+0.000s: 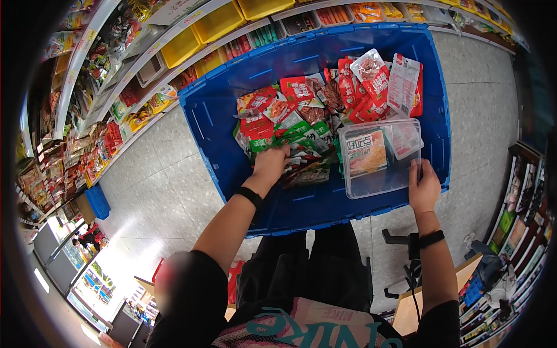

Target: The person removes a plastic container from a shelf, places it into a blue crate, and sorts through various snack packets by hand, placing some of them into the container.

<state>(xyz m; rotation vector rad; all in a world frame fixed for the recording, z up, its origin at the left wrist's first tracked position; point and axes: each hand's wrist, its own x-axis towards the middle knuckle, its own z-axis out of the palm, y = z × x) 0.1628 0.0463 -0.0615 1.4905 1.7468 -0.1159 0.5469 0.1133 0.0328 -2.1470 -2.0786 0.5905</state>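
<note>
Blue crate: the wide open bin (210, 124) in front of the person, the landmark for every place below.
Left hand: reaches inside the blue crate (271, 162), left of its middle, fingers among the green packets (310, 138); whether this grip is closed on one, I cannot tell, as the fingertips are hidden.
Right hand: at the blue crate's near right corner (426, 187), its grip pinching the right wall of the clear plastic box, thumb over the rim.
Clear plastic box: in the near right part of the blue crate (380, 184), with a printed pack (365, 152) showing in its left part.
Red packets: heaped along the far half of the blue crate (297, 88).
Silvery-white packet: at the blue crate's far right, atop the heap (404, 84).
Yellow trays: on the shelf just beyond the blue crate's far left rim (219, 26).
Floor: grey tiles on both sides of the blue crate (152, 174).
</note>
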